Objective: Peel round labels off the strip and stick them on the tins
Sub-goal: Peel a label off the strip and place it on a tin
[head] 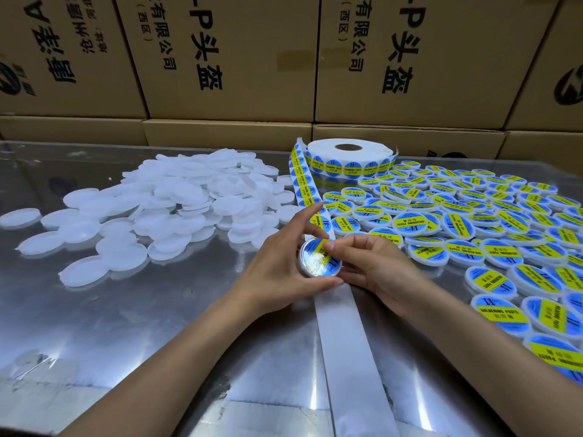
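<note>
My left hand (277, 263) grips a small round tin (310, 264) by its rim, tilted toward me. A blue and yellow round label (328, 257) lies partly on the tin's top, and my right hand (372, 266) presses it down with the thumb. The label strip (304, 181) runs from the roll (348, 157) toward my hands. Its bare white backing (344, 329) trails to the near table edge.
A heap of plain white tins (176, 200) covers the left of the shiny metal table (126, 310). Labelled tins (473, 222) spread over the right side. Brown cardboard boxes (239, 58) stand stacked behind the table.
</note>
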